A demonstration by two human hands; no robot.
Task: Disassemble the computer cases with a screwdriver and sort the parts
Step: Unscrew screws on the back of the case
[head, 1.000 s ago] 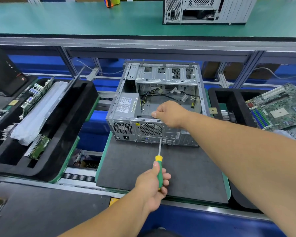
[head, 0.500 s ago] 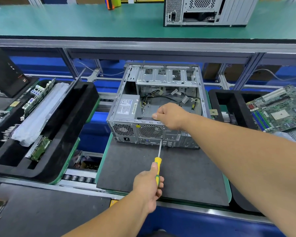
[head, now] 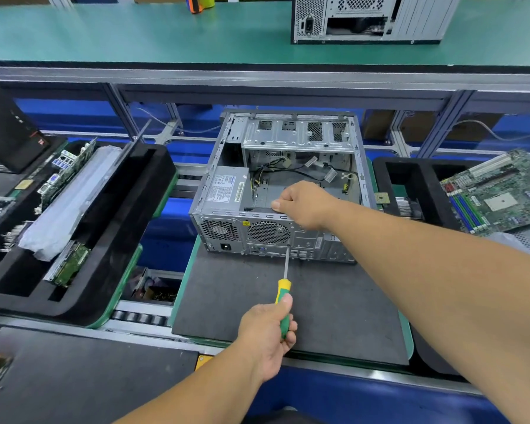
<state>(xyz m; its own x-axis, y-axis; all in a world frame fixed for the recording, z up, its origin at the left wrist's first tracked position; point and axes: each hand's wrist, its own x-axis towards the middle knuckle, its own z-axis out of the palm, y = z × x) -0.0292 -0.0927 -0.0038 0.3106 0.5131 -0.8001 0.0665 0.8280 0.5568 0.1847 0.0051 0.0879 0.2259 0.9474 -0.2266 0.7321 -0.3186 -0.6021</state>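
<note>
Head view: the open case (head: pixel 276 191) lies on its side on a dark mat (head: pixel 288 301) at the near edge of the bench, its rear panel with the fan grilles facing the person and its open side up. The left hand (head: pixel 266 335) has its fingers clamped round the green-and-yellow handle of the screwdriver (head: pixel 285 289), whose tip sits on the rear panel just below the larger grille. The right hand (head: pixel 303 205) has its fingers curled over the panel's top rim, holding the case down.

To do this step well, keep the shaft square to the panel and push along it while turning, so the tip does not ride out of the screw; the right hand should press down and back against that push.

The screwdriver's long axis runs from the near edge away toward the case, tip forward. The case's long axis also runs away from the person, its front end far.
</note>
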